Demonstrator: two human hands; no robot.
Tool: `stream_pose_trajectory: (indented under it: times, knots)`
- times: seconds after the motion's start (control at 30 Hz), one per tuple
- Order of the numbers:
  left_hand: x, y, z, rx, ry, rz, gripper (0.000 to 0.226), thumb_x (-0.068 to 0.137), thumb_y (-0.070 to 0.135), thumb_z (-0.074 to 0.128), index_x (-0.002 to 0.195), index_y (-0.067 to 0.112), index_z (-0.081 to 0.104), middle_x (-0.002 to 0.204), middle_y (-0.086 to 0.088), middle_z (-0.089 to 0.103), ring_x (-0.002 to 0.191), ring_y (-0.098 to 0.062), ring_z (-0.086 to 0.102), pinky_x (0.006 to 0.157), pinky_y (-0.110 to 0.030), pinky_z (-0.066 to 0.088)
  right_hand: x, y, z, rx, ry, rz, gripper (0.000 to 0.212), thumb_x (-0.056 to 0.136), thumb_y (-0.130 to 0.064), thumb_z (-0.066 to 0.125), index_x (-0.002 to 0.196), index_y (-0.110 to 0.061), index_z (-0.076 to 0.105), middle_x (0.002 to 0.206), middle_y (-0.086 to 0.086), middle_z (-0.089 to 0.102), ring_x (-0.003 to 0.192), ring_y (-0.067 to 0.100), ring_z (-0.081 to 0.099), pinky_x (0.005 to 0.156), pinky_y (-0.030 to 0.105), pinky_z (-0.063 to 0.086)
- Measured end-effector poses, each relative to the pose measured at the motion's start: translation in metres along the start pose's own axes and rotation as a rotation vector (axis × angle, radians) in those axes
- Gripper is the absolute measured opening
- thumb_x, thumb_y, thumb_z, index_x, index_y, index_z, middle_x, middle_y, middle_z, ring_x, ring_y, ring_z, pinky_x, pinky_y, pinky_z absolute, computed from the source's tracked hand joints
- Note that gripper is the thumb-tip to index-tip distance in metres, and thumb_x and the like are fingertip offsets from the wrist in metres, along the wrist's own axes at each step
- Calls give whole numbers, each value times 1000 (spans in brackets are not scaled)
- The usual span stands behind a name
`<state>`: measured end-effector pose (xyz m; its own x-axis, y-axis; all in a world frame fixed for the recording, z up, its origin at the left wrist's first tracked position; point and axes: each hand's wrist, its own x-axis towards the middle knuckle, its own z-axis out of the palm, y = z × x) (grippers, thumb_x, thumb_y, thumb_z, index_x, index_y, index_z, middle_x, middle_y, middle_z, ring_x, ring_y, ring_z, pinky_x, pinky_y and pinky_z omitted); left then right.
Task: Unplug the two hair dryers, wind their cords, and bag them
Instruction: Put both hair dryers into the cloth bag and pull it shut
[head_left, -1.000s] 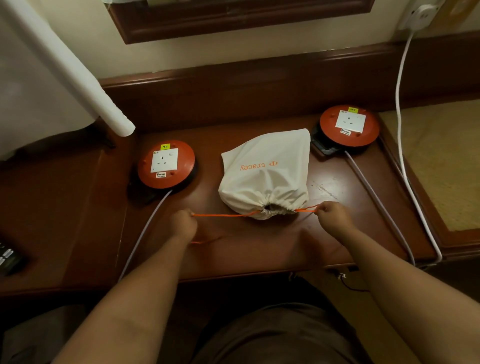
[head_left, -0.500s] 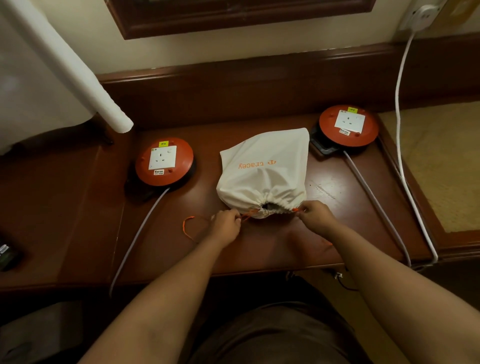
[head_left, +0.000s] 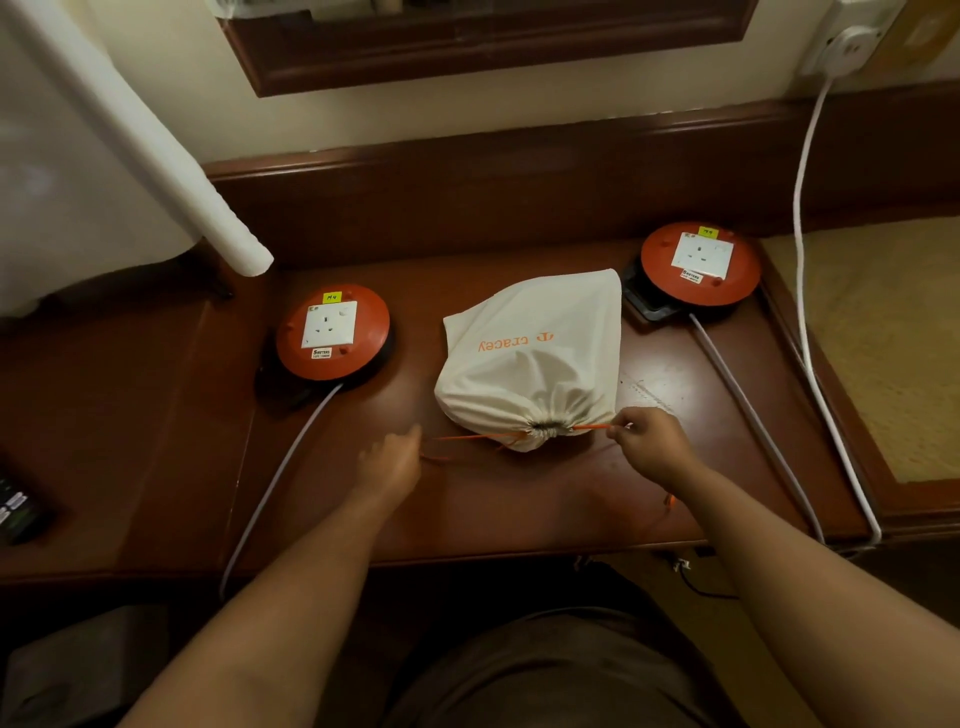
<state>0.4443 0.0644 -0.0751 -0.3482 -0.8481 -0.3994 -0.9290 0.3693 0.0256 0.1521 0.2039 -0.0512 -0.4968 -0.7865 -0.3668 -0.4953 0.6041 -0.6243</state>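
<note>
A person's right hand (head_left: 652, 441) pinches one end of an orange drawstring (head_left: 589, 427) just beside the gathered mouth of a cream cloth bag (head_left: 530, 358). The left hand (head_left: 392, 460) sits a little apart on the other side, fingers blurred, near the loose orange cord trailing from the mouth; whether it has hold of that cord cannot be told. The bag lies full and cinched on the wooden desk (head_left: 519, 499) between the hands and the wall, with no hair dryer showing outside it, so the bagging looks all but finished and only the tie-off seems left. Orange lettering on the bag reads "tracey", upside down to the wearer. Beyond each hand stands an orange cord reel, the left reel (head_left: 332, 332) and right reel (head_left: 701, 262), both sockets empty, each with a small yellow tag and a label too small to read surely.
</note>
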Motion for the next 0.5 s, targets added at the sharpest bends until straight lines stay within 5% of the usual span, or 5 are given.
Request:
stream_pose_trajectory:
  times: [0.37, 0.5]
  knots:
    - [4, -10, -13, -156, 23, -237, 25, 92, 9, 46, 114, 9, 58, 117, -19, 60, 112, -40, 58, 92, -47, 47, 1, 1, 1, 61, -35, 14, 12, 90, -13, 59, 87, -12, 71, 81, 3, 63, 69, 6, 52, 54, 18, 35]
    - [1, -5, -17, -169, 25, -255, 25, 92, 9, 46, 114, 9, 58, 118, -19, 60, 113, -40, 56, 92, -46, 46, 0, 8, 2, 48, -47, 16, 13, 89, -13, 61, 81, -16, 71, 82, 6, 66, 74, 17, 56, 56, 21, 38]
